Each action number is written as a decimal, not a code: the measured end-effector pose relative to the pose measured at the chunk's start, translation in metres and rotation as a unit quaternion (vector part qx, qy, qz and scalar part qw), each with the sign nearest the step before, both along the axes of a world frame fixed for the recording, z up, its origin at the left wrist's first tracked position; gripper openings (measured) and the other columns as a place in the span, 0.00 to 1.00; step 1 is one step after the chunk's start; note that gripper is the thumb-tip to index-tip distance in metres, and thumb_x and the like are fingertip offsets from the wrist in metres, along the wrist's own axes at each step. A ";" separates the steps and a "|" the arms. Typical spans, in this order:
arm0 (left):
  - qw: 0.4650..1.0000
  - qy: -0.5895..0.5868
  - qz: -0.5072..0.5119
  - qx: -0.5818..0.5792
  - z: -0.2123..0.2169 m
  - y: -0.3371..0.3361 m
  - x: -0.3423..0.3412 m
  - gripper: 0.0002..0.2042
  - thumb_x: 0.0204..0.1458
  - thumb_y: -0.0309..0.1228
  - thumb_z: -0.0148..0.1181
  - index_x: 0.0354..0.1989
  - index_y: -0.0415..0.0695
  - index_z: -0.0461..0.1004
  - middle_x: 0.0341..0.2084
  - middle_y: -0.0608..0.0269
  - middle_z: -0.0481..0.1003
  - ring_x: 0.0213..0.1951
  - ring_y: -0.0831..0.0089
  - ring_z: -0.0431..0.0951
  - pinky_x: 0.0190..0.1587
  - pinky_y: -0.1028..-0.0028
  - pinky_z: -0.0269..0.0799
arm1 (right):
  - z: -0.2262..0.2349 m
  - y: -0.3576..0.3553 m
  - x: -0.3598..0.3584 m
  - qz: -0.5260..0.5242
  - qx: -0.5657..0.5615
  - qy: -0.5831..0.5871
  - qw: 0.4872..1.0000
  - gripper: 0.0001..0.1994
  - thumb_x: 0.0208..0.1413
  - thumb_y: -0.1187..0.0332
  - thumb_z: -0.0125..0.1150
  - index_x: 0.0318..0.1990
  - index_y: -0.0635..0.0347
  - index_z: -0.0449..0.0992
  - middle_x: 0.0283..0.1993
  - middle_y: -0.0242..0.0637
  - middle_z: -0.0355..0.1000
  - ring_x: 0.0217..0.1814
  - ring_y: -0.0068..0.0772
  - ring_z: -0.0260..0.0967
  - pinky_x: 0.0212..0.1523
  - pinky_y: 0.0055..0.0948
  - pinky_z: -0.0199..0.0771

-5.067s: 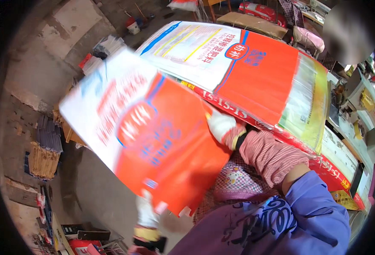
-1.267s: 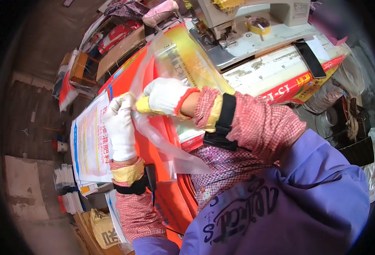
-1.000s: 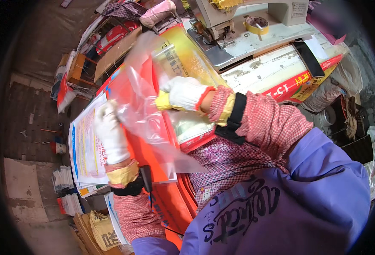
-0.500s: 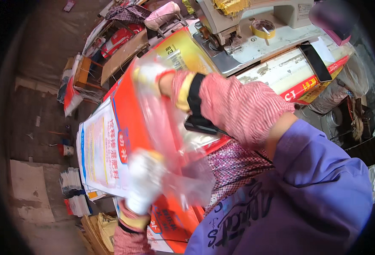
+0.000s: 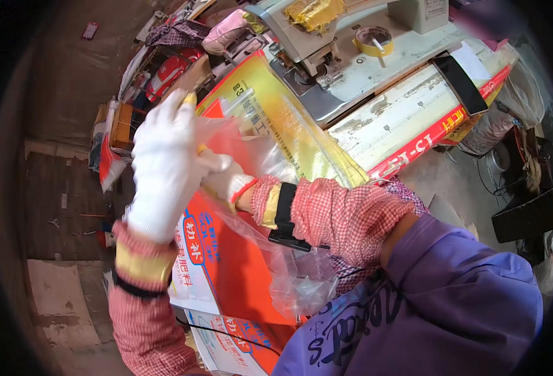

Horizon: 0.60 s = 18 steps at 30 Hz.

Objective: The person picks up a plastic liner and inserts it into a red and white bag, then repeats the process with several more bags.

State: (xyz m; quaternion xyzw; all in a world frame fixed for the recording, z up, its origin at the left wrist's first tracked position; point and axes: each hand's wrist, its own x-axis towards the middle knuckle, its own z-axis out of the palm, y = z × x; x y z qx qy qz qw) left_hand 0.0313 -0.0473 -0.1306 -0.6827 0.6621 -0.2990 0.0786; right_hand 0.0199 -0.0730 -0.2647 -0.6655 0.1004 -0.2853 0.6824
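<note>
Both hands wear white gloves with yellowish fingertips, and they are close together above a stack of printed sacks. A clear plastic liner bag (image 5: 283, 282) trails over the red and white sack (image 5: 239, 263) and is bunched up between the hands. My left hand (image 5: 164, 160) is raised, its fingers bent around the film's upper part. Just below and to the right, my right hand (image 5: 226, 178) closes on the same film; its fingertips are partly hidden behind the left hand. A yellow printed sack (image 5: 276, 125) lies beyond them, beside the sewing machine (image 5: 314, 37).
On the machine table sit a roll of yellow tape (image 5: 373, 41) and a black phone (image 5: 460, 84). A red-edged sack (image 5: 414, 147) lies along the table's near edge. A wooden stool (image 5: 121, 125) stands at far left. A thin dark cord (image 5: 226, 335) crosses the lower sacks.
My left hand has moved up and away from the lower sacks to beside the right hand. My right hand has come down slightly, drawing the film with it. The head view has shifted a little.
</note>
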 end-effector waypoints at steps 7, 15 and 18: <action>0.897 0.349 0.153 0.222 -0.044 -0.014 0.013 0.05 0.42 0.23 0.50 0.27 0.40 0.71 0.26 0.53 0.73 0.29 0.58 0.73 0.29 0.68 0.67 | -0.031 0.004 -0.012 0.053 -0.366 -0.027 0.929 0.10 0.48 0.66 0.49 0.38 0.54 0.72 0.36 0.43 0.72 0.40 0.44 0.70 0.37 0.38 0.71; 0.916 -0.186 0.326 0.143 0.035 -0.016 0.088 0.11 0.48 0.30 0.47 0.32 0.41 0.76 0.26 0.52 0.76 0.30 0.57 0.76 0.31 0.65 0.72 | -0.054 0.019 0.006 0.211 -0.385 0.046 0.897 0.06 0.41 0.65 0.54 0.21 0.54 0.76 0.21 0.39 0.72 0.24 0.45 0.71 0.23 0.39 0.71; 0.880 -0.312 0.343 0.101 0.072 -0.060 0.076 0.09 0.46 0.30 0.49 0.26 0.42 0.76 0.25 0.54 0.75 0.32 0.57 0.77 0.31 0.65 0.72 | -0.051 0.044 -0.057 0.218 -0.540 -0.070 0.810 0.09 0.36 0.61 0.58 0.23 0.53 0.78 0.24 0.40 0.73 0.27 0.46 0.72 0.27 0.40 0.73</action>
